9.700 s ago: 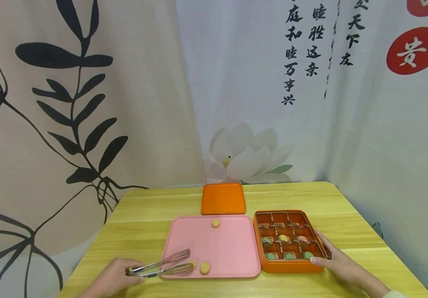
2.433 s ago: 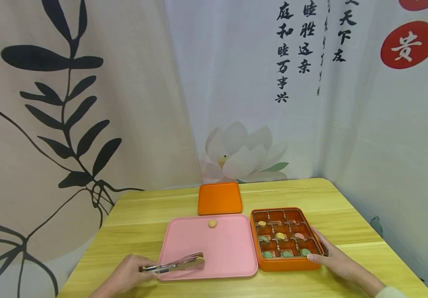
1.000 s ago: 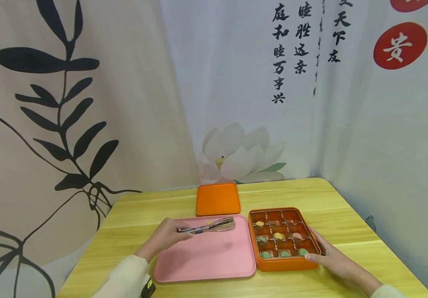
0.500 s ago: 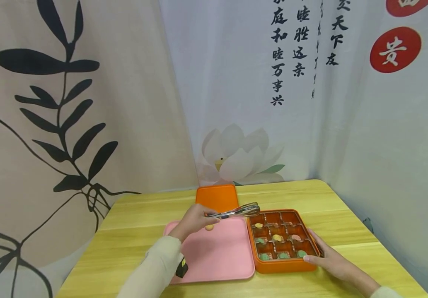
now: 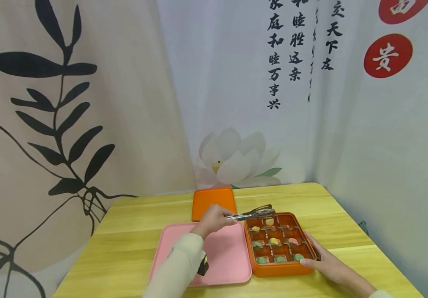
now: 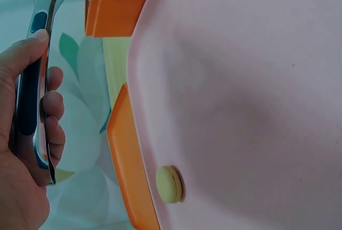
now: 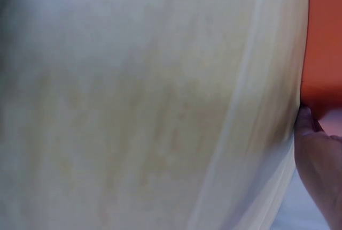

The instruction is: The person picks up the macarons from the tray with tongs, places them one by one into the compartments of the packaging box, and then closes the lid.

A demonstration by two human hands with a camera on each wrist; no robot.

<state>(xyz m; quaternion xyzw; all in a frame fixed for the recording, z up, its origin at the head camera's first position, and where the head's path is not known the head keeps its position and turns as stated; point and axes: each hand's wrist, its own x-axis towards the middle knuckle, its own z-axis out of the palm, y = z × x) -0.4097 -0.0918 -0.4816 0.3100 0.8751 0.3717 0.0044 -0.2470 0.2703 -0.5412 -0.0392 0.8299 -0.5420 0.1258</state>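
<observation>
My left hand (image 5: 214,219) grips metal tongs (image 5: 252,214) by the handle, also seen as a left hand (image 6: 24,133) in the left wrist view. The tong tips hover over the back row of the orange box (image 5: 282,271), slightly spread. Just below them a yellow macaron (image 5: 269,222) shows at the back middle compartment; whether they touch is unclear. Other compartments hold green, yellow and pink macarons. My right hand (image 5: 327,263) holds the box at its front right corner, thumb on the front rim, fingers along the side; the right wrist view shows it against the orange wall (image 7: 326,37).
A pink tray (image 5: 232,265) lies left of the box, partly under my left sleeve. One yellow macaron (image 6: 169,184) rests on it near the edge, hidden in the head view. An orange lid (image 5: 214,198) lies behind the tray on the wooden table (image 5: 124,231).
My left hand and the tongs have moved from the tray's front, back and right over the box. A yellow macaron now shows at the back middle compartment. The right hand stays at the box.
</observation>
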